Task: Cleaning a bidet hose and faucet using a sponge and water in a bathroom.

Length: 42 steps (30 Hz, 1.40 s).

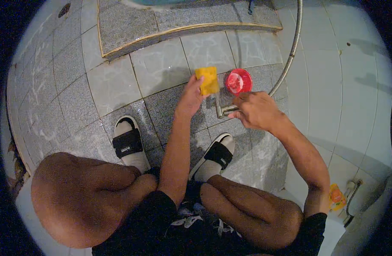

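My left hand grips a yellow sponge by its left and lower edges, above the grey floor tiles. My right hand is closed around a chrome bidet sprayer, whose head points toward the sponge. Water appears to run between the nozzle and the sponge's lower right corner. Just beyond my right hand stands a small red plastic bowl with whitish suds in it. From behind that hand a ribbed metal hose curves up along the right wall.
A raised tiled ledge with a pale edge strip lies ahead, bearing part of a blue basin. Tiled wall rises on the right. My slippers rest on wet floor tiles. An orange-and-yellow item is at lower right.
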Tool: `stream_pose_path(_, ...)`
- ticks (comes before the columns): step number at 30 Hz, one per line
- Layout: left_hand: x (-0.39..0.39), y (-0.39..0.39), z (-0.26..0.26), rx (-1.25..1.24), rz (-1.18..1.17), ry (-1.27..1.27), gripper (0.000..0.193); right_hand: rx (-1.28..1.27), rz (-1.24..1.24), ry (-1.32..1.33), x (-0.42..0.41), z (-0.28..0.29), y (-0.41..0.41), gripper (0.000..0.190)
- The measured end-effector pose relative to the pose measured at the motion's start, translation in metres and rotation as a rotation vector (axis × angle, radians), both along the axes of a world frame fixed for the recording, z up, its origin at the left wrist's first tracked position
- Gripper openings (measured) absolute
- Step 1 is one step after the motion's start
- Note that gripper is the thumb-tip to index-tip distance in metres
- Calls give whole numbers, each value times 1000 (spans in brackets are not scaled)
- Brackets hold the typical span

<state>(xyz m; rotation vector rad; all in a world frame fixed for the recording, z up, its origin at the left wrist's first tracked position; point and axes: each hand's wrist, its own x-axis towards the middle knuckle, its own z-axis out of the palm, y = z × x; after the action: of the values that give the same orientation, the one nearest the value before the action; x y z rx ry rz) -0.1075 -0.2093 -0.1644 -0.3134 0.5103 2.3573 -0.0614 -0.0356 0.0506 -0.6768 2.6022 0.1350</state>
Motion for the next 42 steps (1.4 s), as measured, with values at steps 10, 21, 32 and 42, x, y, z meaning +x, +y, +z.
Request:
stream_pose_path(10,2,5,-2,21,15,20,37,60,1,-41,0,-2,0,31)
stream_pose_path(21,3,13,-9,119,26,-26,42,22,24,-9,4,-5,0,30)
stream_pose_path(32,4,21,-5,109,-2,-19,48,90,0,-53,1,-2,-4,26)
stream_pose_path(42,5,24,4,114,-28,-22,55,83,5,-32,3,-6,-3,26)
